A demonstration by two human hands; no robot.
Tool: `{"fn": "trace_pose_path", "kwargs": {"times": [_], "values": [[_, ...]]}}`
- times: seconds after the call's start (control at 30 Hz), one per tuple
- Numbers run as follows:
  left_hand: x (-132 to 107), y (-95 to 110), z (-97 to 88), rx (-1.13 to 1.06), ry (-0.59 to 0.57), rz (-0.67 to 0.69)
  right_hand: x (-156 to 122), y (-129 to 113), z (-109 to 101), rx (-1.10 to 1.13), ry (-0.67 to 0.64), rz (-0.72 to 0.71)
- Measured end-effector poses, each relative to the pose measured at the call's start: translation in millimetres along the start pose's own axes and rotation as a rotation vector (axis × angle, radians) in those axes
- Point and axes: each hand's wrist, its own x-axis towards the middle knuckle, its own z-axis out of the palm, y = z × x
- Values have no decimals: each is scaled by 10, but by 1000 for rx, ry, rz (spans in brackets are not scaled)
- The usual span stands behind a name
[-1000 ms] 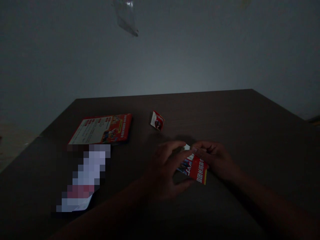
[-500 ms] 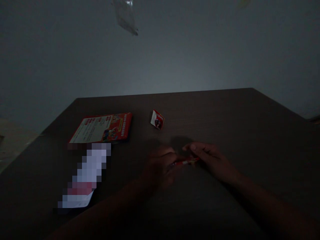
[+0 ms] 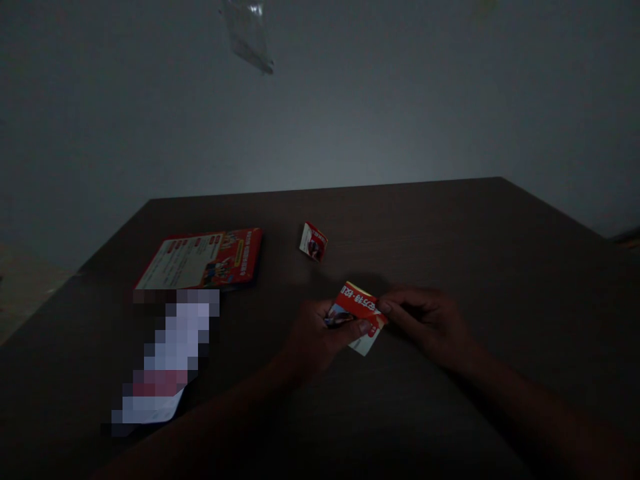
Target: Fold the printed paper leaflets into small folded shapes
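Note:
A red-and-white printed card (image 3: 356,303), with a picture and characters on it, is held low over the table. My left hand (image 3: 311,339) grips its left side, the thumb lying across the front face. At the card's right edge, my right hand (image 3: 429,323) pinches a corner between thumb and fingertips. Beyond the hands, a small folded red-and-white card (image 3: 313,242) rests on the table with its fold raised.
To the left lies a flat red printed box or booklet (image 3: 233,260). A phone-like object with a pixelated surface (image 3: 167,407) lies nearer, beside my left forearm. The dark table (image 3: 425,220) meets a grey wall, where a clear plastic bag (image 3: 250,37) hangs.
The card has turned from edge-on to show its printed face. My left hand has turned with it, and my right fingertips have closed on its right edge.

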Motion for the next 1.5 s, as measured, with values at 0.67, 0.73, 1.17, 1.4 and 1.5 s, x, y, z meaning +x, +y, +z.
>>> {"fn": "trace_pose_path", "kwargs": {"times": [0.67, 0.73, 1.17, 1.4, 1.5], "values": [[-23, 28, 4, 25, -43, 126, -5, 22, 25, 20, -119, -48], [-27, 40, -1, 69, -35, 139, -1, 14, 27, 15, -135, -50], [-57, 26, -27, 238, -17, 236, 8, -4, -5, 127, -140, 49], [-37, 56, -24, 265, -57, 220, 2, 32, -12, 203, -140, 114], [-36, 51, -32, 258, -52, 201, 5, 48, -3, 217, -136, 149]]}}
